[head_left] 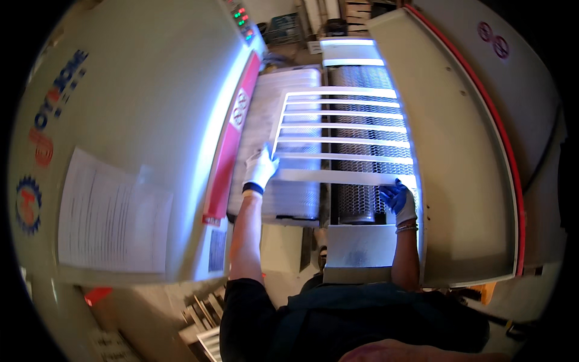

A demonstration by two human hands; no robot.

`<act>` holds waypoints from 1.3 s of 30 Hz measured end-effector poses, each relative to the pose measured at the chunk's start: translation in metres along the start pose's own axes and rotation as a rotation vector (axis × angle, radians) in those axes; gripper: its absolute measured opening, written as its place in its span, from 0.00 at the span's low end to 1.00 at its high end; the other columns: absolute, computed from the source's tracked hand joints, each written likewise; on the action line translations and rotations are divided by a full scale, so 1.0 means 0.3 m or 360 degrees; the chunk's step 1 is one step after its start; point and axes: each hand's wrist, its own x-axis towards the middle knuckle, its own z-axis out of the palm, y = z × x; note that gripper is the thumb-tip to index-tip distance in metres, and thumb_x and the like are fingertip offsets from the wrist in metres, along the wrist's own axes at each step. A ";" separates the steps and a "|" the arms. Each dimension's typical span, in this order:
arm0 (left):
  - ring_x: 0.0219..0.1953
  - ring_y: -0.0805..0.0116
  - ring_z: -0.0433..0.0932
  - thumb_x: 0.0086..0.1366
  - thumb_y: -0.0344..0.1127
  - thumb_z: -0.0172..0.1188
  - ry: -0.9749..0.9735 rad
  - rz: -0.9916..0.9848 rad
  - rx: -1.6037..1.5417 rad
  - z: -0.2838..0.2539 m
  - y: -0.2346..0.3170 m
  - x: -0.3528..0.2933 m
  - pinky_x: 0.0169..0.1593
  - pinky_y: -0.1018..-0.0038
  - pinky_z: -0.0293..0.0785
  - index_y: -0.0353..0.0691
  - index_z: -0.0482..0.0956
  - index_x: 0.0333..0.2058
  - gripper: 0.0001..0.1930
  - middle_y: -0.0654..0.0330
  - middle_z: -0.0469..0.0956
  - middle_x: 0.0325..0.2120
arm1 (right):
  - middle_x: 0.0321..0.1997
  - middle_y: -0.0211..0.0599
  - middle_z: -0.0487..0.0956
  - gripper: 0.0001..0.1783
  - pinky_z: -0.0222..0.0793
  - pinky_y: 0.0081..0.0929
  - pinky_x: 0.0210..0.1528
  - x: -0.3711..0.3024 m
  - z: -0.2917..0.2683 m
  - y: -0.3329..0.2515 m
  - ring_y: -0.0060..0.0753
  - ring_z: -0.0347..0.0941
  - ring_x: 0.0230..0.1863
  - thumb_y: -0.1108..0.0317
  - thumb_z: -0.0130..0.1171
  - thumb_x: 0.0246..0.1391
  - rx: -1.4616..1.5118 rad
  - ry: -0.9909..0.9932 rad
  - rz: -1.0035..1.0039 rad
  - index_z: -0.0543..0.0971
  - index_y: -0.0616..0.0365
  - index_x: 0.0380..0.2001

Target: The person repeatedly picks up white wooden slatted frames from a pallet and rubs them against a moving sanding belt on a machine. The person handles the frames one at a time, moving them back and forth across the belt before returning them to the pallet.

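Observation:
A white slatted frame (pixel 338 177) with several parallel crossbars lies level across the gap between two machines. My left hand (pixel 260 168), in a white glove with a dark wristband, grips the frame's left side close to its near corner. At the near right, my right hand (pixel 400 200) wears a blue and white glove. Its curled fingers hold the near bar by the right end, where that end meets the right machine. Under the frame's left part is a pale conveyor belt (pixel 289 202); under its right part runs a dark mesh belt (pixel 354 205).
A large pale machine (pixel 139 108) with a red strip (pixel 226 157) and lit indicators stands on the left. The right machine's hood (pixel 464 181) has a red edge. A metal plate (pixel 360 246) sits before the mesh belt. Slatted pieces (pixel 208 314) lie low at left.

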 end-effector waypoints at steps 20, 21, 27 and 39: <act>0.56 0.50 0.71 0.61 0.53 0.53 -0.0355 -0.2238 -0.0743 0.138 0.252 -2.360 0.59 0.62 0.66 0.41 0.73 0.53 0.28 0.46 0.74 0.52 | 0.35 0.46 0.81 0.25 0.70 0.24 0.32 -0.690 0.480 0.201 0.29 0.74 0.28 0.54 0.42 0.68 -0.1046 -0.1335 0.0068 0.74 0.67 0.49; 0.56 0.50 0.71 0.60 0.54 0.53 -0.0464 -0.2371 -0.0720 0.156 0.251 -2.456 0.59 0.62 0.66 0.41 0.74 0.53 0.28 0.46 0.73 0.52 | 0.34 0.45 0.81 0.25 0.71 0.26 0.32 -0.758 0.483 0.246 0.29 0.74 0.27 0.53 0.43 0.68 -0.1186 -0.1673 0.0060 0.74 0.68 0.47; 0.63 0.51 0.64 0.57 0.52 0.53 -0.0385 -0.2956 -0.0978 0.339 0.146 -3.025 0.64 0.61 0.60 0.43 0.71 0.57 0.31 0.43 0.65 0.60 | 0.34 0.41 0.80 0.22 0.75 0.27 0.36 -1.202 0.341 0.844 0.31 0.77 0.31 0.54 0.47 0.64 -0.1674 -0.1799 0.0885 0.74 0.64 0.45; 0.65 0.46 0.56 0.62 0.54 0.45 -0.1029 -0.2996 -0.0463 0.649 -0.285 -3.564 0.65 0.53 0.53 0.31 0.58 0.63 0.38 0.46 0.60 0.62 | 0.38 0.45 0.79 0.19 0.78 0.38 0.35 -1.466 -0.765 2.306 0.41 0.79 0.32 0.51 0.53 0.61 -0.1800 -0.0954 0.2492 0.74 0.56 0.43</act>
